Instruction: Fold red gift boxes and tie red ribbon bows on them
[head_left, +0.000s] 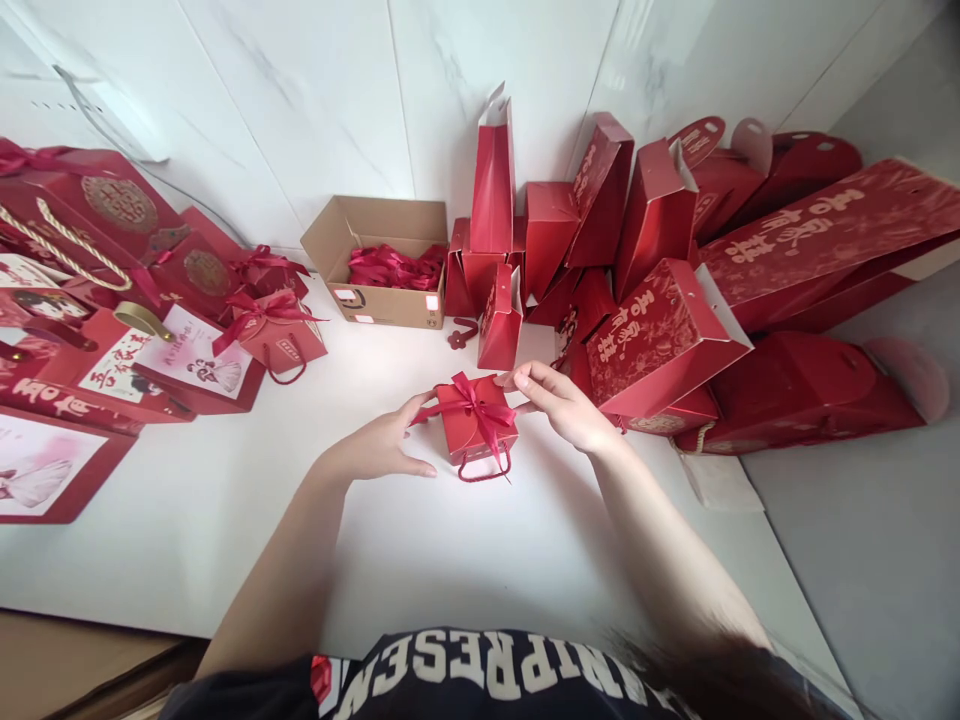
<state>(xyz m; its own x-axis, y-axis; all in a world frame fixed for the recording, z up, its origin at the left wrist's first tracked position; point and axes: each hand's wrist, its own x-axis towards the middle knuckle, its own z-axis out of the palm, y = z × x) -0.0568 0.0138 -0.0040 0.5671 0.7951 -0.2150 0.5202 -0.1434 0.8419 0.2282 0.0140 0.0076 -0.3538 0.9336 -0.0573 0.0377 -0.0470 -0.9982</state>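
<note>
At the far left, well apart from your left hand, stand large red gift boxes with cream twisted-rope handles and red boxes with white printed panels. Nearer to that hand, beyond it to the left, is a small red box with a ribbon bow and cord handle. Straight beyond your left hand, at the wall, an open brown cardboard carton holds a heap of crimson ribbon.

Your left hand has its thumb and fingers apart, forefinger close by the ribbon's left end; you can't tell whether it touches. Between your two hands, on the white tabletop, sits a small red square card gift box with a glossy crimson ribbon bow on top and a dark red cord handle on the side toward you. Beyond it lies a dark red flower-shaped piece.

Your right hand has thumb and forefinger close together at the box's far right corner; whether they pinch anything can't be told. Beyond and right of it crowd red tapered paper bags, some printed with gold characters.
</note>
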